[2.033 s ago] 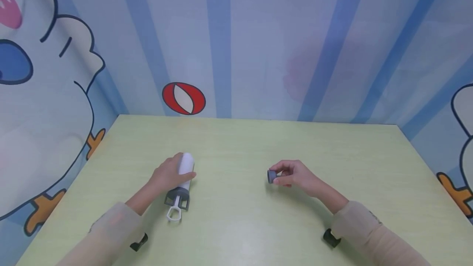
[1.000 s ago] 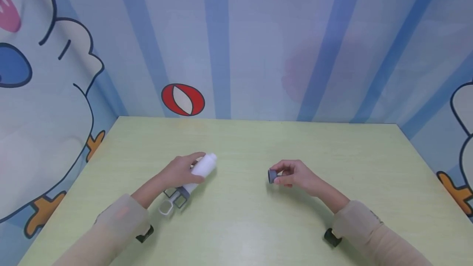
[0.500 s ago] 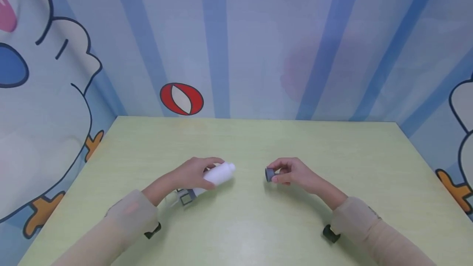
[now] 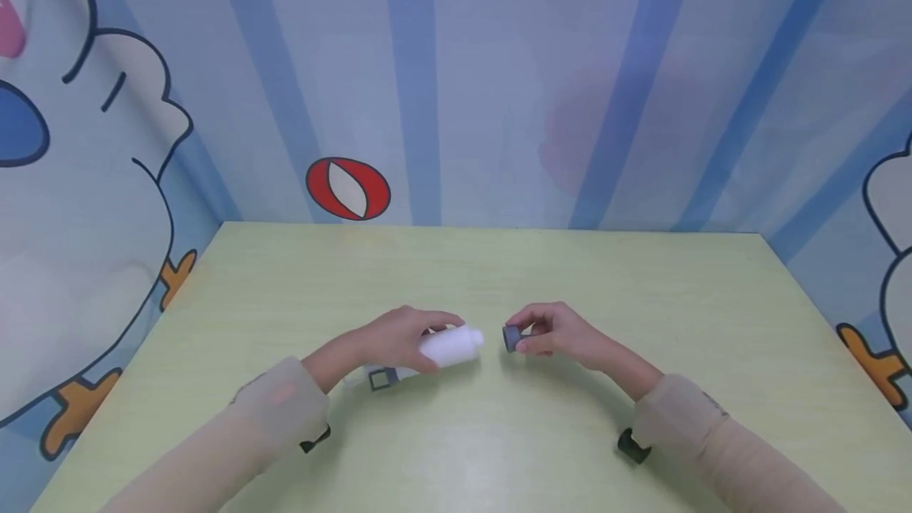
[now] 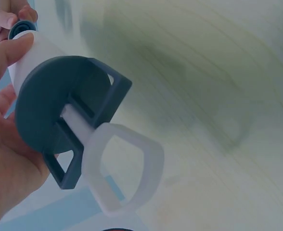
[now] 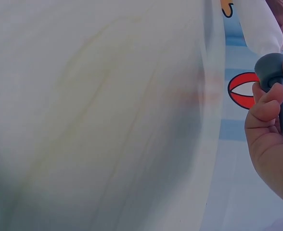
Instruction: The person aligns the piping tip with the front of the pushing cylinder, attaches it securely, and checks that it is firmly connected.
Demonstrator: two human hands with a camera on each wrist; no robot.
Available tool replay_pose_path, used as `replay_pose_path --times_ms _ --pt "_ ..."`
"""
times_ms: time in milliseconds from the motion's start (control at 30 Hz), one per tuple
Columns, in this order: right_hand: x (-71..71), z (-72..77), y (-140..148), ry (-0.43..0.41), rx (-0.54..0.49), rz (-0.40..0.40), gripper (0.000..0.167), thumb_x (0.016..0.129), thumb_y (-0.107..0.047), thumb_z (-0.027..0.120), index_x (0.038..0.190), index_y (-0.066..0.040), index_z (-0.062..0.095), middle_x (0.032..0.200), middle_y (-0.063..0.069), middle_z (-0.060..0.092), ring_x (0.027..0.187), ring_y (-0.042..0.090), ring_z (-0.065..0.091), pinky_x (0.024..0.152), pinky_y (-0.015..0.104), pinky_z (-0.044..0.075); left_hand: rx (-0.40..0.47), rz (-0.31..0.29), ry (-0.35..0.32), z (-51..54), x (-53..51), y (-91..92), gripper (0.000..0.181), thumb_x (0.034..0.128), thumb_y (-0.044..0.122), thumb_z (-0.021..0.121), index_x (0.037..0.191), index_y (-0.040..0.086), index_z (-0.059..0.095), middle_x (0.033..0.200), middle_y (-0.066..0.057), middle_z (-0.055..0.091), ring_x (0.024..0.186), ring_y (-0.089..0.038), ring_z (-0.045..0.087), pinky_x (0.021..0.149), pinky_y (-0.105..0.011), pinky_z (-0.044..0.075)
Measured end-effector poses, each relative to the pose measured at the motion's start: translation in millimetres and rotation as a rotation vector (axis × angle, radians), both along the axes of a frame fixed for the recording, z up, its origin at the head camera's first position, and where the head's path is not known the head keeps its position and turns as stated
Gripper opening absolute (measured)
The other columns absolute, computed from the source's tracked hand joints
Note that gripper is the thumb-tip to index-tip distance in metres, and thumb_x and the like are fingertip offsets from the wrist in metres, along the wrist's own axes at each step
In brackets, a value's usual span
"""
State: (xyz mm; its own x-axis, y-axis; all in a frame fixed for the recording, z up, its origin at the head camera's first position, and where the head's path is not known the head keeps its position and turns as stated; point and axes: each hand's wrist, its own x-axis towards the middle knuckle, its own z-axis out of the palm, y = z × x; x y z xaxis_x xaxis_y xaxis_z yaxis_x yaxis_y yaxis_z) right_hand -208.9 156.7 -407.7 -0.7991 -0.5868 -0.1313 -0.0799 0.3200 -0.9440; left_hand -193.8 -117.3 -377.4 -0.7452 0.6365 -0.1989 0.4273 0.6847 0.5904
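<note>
Grip: left hand [image 4: 399, 336] holds white syringe [image 4: 450, 347]; right hand [image 4: 563, 331] pinches grey stemmed nozzle [image 4: 511, 338] | above table [image 4: 456, 275], syringe left, nozzle just right | ring-handled plunger [image 5: 153, 168] fitted; nozzle apart from tip [image 4: 478, 337], apparently not yet joined.

The tube [image 4: 450, 347] and its handle [image 5: 153, 161] are white, its collar [image 5: 40, 108] slate grey like the cap [image 4: 511, 338] at its three o'clock. The table [image 4: 463, 267] is pale yellow-green; at twelve o'clock the wall [image 4: 492, 101] wears blue stripes on paler blue, with a red-and-white oval [image 4: 348, 188] at eleven.
</note>
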Motion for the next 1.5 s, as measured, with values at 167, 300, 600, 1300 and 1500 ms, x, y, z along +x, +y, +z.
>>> replay_pose_path --times_ms 167,300,600,1300,1500 --pt "0.5 0.5 -3.1 0.002 0.006 0.008 0.033 0.078 -0.012 0.066 0.107 0.002 0.058 0.082 0.004 0.057 0.053 0.008 0.041 0.052 0.022 0.038 -0.009 -0.022 0.009 -1.6 -0.9 6.3 0.057 0.0732 0.018 0.070 0.125 0.024 0.048 0.115 0.000 0.057 0.092 -0.014 0.052 0.077 -0.033 0.043" --pt "1.3 1.6 -5.8 0.007 0.000 0.025 0.032 0.078 -0.014 0.066 0.106 0.000 0.059 0.087 0.004 0.058 0.054 0.009 0.042 0.052 0.023 0.038 0.003 -0.033 -0.002 -1.0 -0.5 11.5 0.057 0.0735 0.018 0.069 0.125 0.024 0.047 0.113 0.000 0.057 0.091 -0.013 0.052 0.076 -0.032 0.043" --pt "2.3 1.5 -10.7 0.000 -0.001 0.030 0.033 0.077 -0.017 0.067 0.106 -0.002 0.060 0.087 0.003 0.058 0.054 0.009 0.042 0.051 0.024 0.038 -0.005 -0.036 -0.017 -0.3 1.2 18.8 0.058 0.0731 0.020 0.070 0.126 0.025 0.046 0.113 0.002 0.057 0.091 -0.012 0.052 0.076 -0.030 0.043" --pt "-0.4 -1.7 -14.4 -0.006 0.015 0.033 0.032 0.083 -0.021 0.061 0.106 0.001 0.060 0.083 0.002 0.059 0.057 0.012 0.045 0.053 0.027 0.040 -0.019 -0.053 0.002 -0.9 -0.7 21.5 0.058 0.0731 0.020 0.070 0.126 0.026 0.046 0.113 0.003 0.056 0.090 -0.012 0.051 0.075 -0.028 0.043" --pt "-1.1 -3.0 -13.1 -0.008 0.010 0.050 0.035 0.089 -0.027 0.052 0.110 0.000 0.058 0.078 0.007 0.058 0.057 0.012 0.046 0.056 0.029 0.043 -0.021 -0.062 0.025 -0.3 -1.2 22.4 0.058 0.0732 0.019 0.070 0.125 0.026 0.046 0.112 0.004 0.057 0.089 -0.012 0.051 0.075 -0.028 0.043"
